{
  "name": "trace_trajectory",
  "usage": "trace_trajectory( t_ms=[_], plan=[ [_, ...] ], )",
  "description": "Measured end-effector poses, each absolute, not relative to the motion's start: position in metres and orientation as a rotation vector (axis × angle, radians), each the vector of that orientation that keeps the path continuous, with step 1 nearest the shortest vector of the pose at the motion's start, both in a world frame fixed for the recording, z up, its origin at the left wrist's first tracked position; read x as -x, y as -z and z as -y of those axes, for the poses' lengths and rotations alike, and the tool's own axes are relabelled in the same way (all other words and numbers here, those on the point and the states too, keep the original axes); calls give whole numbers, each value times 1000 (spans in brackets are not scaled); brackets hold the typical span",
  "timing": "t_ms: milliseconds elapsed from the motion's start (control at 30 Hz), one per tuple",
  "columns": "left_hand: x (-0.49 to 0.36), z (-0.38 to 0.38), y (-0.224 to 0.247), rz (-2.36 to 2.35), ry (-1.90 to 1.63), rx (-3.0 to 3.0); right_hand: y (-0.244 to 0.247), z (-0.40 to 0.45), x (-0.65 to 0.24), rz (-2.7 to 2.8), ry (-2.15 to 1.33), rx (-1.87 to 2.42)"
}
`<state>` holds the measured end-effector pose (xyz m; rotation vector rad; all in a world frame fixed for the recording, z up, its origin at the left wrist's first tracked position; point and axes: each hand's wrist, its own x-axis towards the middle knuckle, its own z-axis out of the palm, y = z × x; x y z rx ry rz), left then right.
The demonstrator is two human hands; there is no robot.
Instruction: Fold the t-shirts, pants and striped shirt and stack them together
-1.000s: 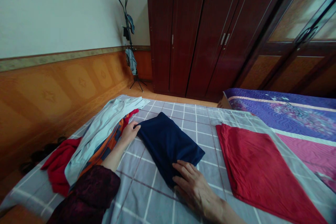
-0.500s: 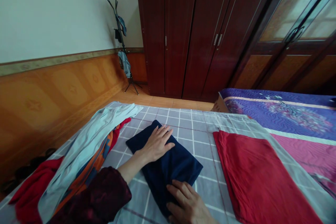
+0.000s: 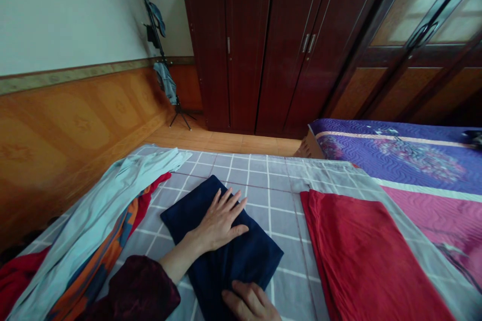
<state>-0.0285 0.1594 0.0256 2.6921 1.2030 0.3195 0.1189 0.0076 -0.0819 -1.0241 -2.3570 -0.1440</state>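
Gap between navy cloth [image 3: 250,256] and red cloth [image 3: 369,261]

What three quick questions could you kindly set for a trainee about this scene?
1. True or false: the left hand and the right hand both touch the navy cloth.
2. Which lies to the right of the navy cloth? A) a red cloth B) a pale blue garment C) an orange patterned cloth
3. What colour is the sleeve on the left arm?

Key: 1. True. 2. A. 3. Dark maroon.
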Motion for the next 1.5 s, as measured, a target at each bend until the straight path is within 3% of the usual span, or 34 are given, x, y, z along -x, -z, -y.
trace_trajectory(
  t_ms=[100, 267, 400, 533, 700, 967, 1200, 1500],
  plan=[
    [27, -157, -24, -1184, -271, -2672, 71, -9, -124, 2343, 129, 1026],
    [28, -157, -23, -1168, -280, -2663, 11, -16, -147, 2424, 42, 861],
    [29, -160, -23, -1172, -273, -2643, -16, -29, -160, 2403, 111, 1115],
    [49, -179, -21, -1298, -266, -2570, -9, -36, -164, 2444, 35, 1399],
    [82, -188, -31, -1559, -298, -2464, -17, -21, -158, 2411, 77, 1455],
    [89, -92, -85, -944, -178, -2501, -38, 10, -135, 2555, -118, 1046],
    [84, -53, -60, -818, -148, -2579, -33, 2, -138, 2121, -441, 1223],
    [76, -48, -40, -740, -517, -2644, -19, -13, -166, 2190, -49, 1422]
  ],
)
